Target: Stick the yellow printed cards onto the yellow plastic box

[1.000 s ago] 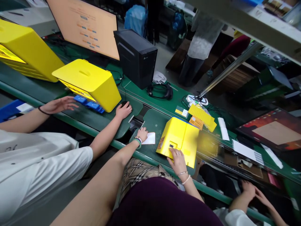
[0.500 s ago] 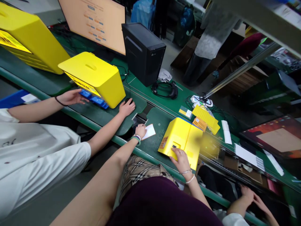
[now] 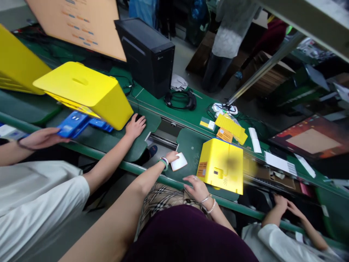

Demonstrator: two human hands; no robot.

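Note:
My left hand (image 3: 171, 157) is closed on the near-left edge of a small white card (image 3: 179, 162) with a thin orange edge, held over the green work plate (image 3: 188, 140). My right hand (image 3: 196, 187) is open, fingers apart, just left of a yellow box-shaped housing (image 3: 222, 169) and not touching it. That housing rests on the plate, with a small dark socket in a recess and an orange label on its left side. A blurred spot covers part of its right side.
To the left, a co-worker's hand (image 3: 46, 138) grips a blue plastic part (image 3: 73, 123) beside another yellow housing (image 3: 89, 91); their other hand (image 3: 135, 126) rests on a mouse. A black computer tower (image 3: 152, 58) stands behind. A gap with a rail (image 3: 163, 140) separates the plates.
My right hand has come off the yellow housing and moved left. The co-worker's hand has drawn a blue part outward to the left. The gap between the plates looks wider, and the view has shifted.

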